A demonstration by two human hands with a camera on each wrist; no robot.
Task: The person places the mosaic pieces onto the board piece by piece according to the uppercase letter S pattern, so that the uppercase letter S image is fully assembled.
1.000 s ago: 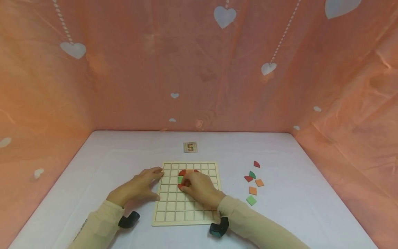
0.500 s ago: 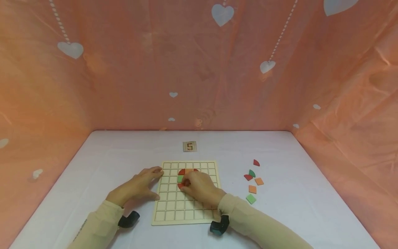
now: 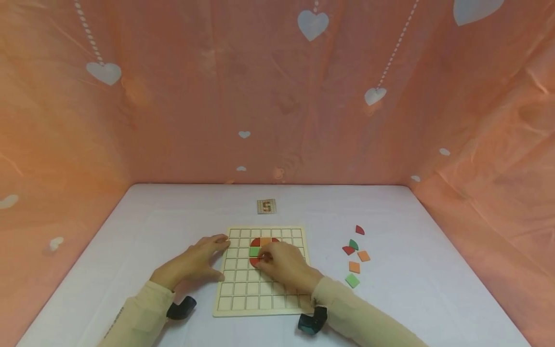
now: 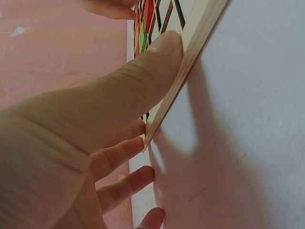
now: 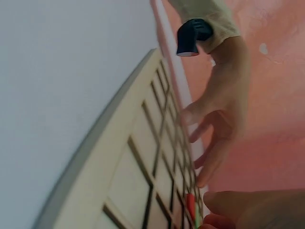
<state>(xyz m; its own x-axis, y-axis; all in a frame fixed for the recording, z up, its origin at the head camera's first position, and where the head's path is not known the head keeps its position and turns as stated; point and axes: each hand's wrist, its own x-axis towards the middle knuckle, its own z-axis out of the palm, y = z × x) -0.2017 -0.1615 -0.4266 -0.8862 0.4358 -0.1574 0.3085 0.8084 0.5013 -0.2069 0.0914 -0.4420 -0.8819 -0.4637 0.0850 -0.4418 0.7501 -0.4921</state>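
Observation:
A pale wooden grid board (image 3: 240, 289) lies on the white table. My left hand (image 3: 191, 262) rests at its left side, thumb and fingers spread apart. In the left wrist view the left thumb (image 4: 167, 45) touches the board's edge. My right hand (image 3: 288, 265) is over the board with bent fingers, its tips beside a red quarter-circle tile (image 3: 254, 262). Whether they pinch anything is hidden. Above that tile sit a light green square tile (image 3: 255, 251), another red quarter-circle tile (image 3: 256, 242) and an orange square tile (image 3: 266, 241). A further red tile (image 3: 275, 239) is partly covered.
Right of the board lie several loose tiles: red quarter-circles (image 3: 360, 230), a dark green quarter-circle (image 3: 353, 244), orange squares (image 3: 354, 267) and a light green square (image 3: 352, 280). Behind the board lies a small pattern card (image 3: 266, 206). Orange cloth (image 3: 277, 96) with hearts encloses the table.
My right hand has shifted slightly to the right, so more of the lower red quarter-circle tile and the green square shows. My left hand keeps its place at the board's edge.

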